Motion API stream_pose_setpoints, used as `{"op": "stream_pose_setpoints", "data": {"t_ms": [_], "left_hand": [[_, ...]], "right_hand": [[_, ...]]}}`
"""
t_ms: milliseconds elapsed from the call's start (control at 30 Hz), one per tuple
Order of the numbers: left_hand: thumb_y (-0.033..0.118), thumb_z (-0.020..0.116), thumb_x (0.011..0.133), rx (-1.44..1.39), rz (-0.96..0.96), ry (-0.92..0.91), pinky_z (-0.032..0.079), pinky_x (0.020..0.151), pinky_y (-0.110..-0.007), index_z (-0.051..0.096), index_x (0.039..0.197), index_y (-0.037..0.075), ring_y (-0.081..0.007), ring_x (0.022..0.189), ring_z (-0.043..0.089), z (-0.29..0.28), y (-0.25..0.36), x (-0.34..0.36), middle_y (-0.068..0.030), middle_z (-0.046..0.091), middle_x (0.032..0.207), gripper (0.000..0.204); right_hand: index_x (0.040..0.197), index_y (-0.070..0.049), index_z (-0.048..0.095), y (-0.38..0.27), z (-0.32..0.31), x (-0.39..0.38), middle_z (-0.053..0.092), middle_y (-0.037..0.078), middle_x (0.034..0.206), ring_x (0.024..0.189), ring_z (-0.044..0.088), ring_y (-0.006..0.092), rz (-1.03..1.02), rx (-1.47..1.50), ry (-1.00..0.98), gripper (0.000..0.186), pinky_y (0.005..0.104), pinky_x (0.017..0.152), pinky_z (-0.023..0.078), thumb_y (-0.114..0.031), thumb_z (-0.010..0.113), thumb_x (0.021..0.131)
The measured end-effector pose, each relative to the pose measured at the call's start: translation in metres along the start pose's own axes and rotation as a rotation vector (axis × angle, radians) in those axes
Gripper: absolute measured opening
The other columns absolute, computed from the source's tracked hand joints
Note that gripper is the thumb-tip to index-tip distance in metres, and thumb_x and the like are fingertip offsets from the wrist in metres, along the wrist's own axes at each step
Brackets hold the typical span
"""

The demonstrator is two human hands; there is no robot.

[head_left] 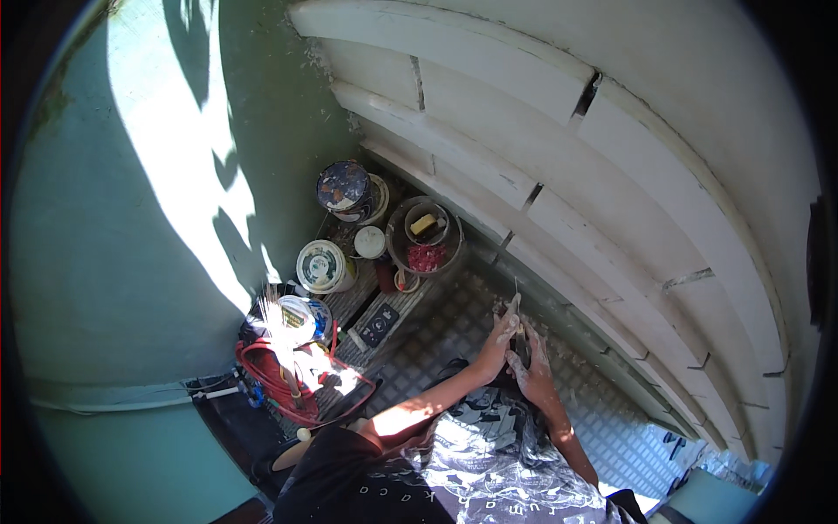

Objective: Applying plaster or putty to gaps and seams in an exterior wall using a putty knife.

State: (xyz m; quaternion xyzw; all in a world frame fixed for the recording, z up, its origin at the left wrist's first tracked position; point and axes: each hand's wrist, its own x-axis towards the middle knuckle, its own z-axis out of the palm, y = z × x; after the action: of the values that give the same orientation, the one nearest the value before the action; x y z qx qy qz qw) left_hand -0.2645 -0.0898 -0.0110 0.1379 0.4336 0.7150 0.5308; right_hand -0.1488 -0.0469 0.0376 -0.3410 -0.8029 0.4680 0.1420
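My left hand [500, 339] and my right hand [535, 371] are close together in front of my body, both smeared with white, pasty residue. A thin, pale, pointed tip [516, 286] sticks up past the fingers of my left hand, which look closed. Between the two hands is a narrow grey thing [522, 343], seen almost edge-on. My right hand is curled against it, thumb toward the left hand. Its kind is too small to tell, and my fingers hide much of it. The low part of the white ribbed wall [567, 310] lies just beyond my hands.
At the left stand a blue-stained paint can [343, 185], a white-lidded bucket [321, 265] and a round basin [392, 234] holding a yellow-black sponge [423, 224] and red stuff [426, 258]. A red hose [253, 371] lies coiled nearer me. The floor [428, 336] is tiled.
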Motion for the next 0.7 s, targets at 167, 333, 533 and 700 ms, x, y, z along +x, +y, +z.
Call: {"op": "stream_pose_setpoints", "data": {"t_ms": [167,333,533,700], "left_hand": [[0.030,0.046,0.104,0.489,0.268,0.395,0.044,0.093,-0.030,0.033,0.151,0.010,-0.0155,0.110,0.046,-0.038,0.056,0.014,-0.0080,0.049,0.126,0.053],[0.010,0.057,0.097,0.536,0.253,0.398,0.048,0.075,-0.023,0.063,0.127,0.006,-0.0076,0.086,0.053,-0.085,0.096,0.003,-0.0036,0.056,0.108,0.031],[0.002,0.061,0.090,0.987,0.402,0.258,0.046,0.088,-0.028,0.069,0.113,0.002,-0.0160,0.093,0.058,-0.087,0.116,0.000,-0.0080,0.060,0.106,0.024],[0.002,0.061,0.090,0.965,0.370,0.276,0.044,0.088,-0.028,0.069,0.111,0.002,-0.0184,0.096,0.058,-0.086,0.126,0.006,-0.0101,0.061,0.104,0.023]], "right_hand": [[0.150,-0.010,0.033,-0.004,-0.024,0.017,0.041,0.022,0.147,0.138,0.037,0.0401,0.092,0.031,0.031,0.061,0.0425,0.112,0.032,-0.019,0.058,0.095],[0.151,-0.014,0.033,-0.017,-0.038,0.087,0.041,0.021,0.148,0.138,0.038,0.0387,0.069,0.282,0.099,0.061,0.0440,0.113,0.030,-0.017,0.056,0.094],[0.153,-0.013,0.026,-0.039,-0.010,0.140,0.040,0.023,0.148,0.135,0.039,0.0414,0.042,0.167,0.206,0.063,0.0460,0.111,0.031,-0.017,0.053,0.095],[0.155,-0.011,0.018,-0.034,0.022,0.176,0.042,0.026,0.145,0.131,0.043,0.0439,-0.028,0.228,0.373,0.067,0.0485,0.108,0.033,-0.016,0.050,0.097]]}}
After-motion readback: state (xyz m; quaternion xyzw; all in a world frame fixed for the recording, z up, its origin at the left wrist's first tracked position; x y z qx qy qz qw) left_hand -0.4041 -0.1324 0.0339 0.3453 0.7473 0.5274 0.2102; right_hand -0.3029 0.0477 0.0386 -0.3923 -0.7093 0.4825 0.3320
